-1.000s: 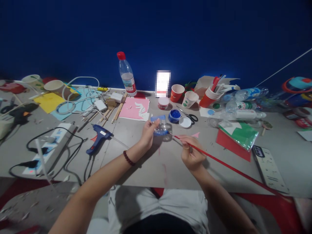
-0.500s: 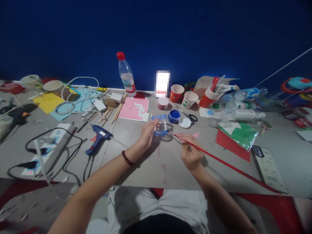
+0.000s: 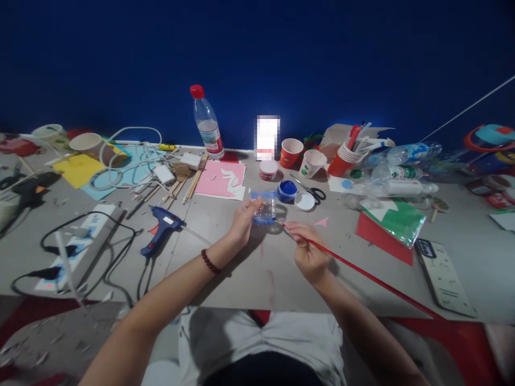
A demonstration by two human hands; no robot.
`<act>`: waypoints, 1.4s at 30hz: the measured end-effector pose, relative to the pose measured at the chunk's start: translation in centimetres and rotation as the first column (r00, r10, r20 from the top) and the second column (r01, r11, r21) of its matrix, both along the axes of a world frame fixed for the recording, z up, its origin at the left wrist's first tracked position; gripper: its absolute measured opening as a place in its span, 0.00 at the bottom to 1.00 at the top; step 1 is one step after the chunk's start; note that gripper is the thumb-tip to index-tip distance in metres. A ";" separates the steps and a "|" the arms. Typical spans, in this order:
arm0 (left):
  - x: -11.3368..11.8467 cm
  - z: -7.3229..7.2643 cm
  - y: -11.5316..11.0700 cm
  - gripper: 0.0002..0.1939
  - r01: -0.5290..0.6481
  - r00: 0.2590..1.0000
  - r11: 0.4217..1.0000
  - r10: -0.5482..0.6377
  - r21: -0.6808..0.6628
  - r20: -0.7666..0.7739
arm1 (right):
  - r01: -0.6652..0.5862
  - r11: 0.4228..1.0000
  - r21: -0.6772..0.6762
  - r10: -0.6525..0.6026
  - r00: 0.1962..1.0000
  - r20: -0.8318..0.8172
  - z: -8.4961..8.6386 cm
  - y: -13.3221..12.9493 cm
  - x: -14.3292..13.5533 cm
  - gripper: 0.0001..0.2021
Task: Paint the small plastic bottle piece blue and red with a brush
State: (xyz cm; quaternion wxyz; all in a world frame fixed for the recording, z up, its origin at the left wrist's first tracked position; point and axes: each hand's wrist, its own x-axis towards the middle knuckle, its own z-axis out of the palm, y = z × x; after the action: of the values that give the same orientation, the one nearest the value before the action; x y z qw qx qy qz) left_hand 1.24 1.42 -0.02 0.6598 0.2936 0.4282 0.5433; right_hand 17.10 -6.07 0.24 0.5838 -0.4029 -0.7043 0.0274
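The person's left hand (image 3: 242,222) is closed around the left side of a clear piece (image 3: 263,208), thumb on top, with blue paint along its far and near edges. The piece is over the middle of the table (image 3: 225,281), just on the near side of an open jar (image 3: 287,191) of blue paint. The right hand (image 3: 311,252) is curled, fingers pinching a red brush (image 3: 362,271) close to its tip; the long handle slants back toward the table's near edge. The tip points at the piece's near right corner; whether it touches cannot be told. A white lid (image 3: 304,201) lies beside the jar, near the scissors (image 3: 319,195). A pink scrap (image 3: 322,222) lies beyond the right hand, and a glue gun (image 3: 161,228) lies left of the left hand.
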 end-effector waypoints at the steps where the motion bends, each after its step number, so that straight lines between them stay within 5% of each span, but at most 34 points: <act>1: 0.0 0.0 0.0 0.21 0.000 1.000 1.000 0.000 0.012 -0.010 | -0.017 1.000 -0.013 0.017 1.000 -0.007 -0.1 0.0 0.0 0.10; 18: 0.2 -0.7 -0.1 0.22 0.028 1.000 1.000 -0.028 0.007 -0.008 | -0.158 0.987 0.005 0.157 0.981 -0.111 -0.2 -0.6 -0.8 0.10; 30: -0.8 -1.1 1.0 0.21 0.130 0.981 0.992 -0.127 -0.010 0.148 | -0.041 0.999 -0.024 0.033 0.957 -0.289 -0.1 0.1 0.2 0.09; 42: -1.0 -0.9 0.8 0.22 0.198 0.965 0.980 -0.194 -0.009 0.176 | 0.021 0.998 -0.059 -0.035 0.967 -0.253 -0.1 0.3 0.3 0.09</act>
State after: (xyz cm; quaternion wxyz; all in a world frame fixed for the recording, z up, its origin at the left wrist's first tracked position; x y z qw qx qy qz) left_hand 0.27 2.25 -0.94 0.7489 0.2772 0.3450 0.4933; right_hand 17.45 -5.78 0.14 0.6579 -0.4222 -0.6171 0.0901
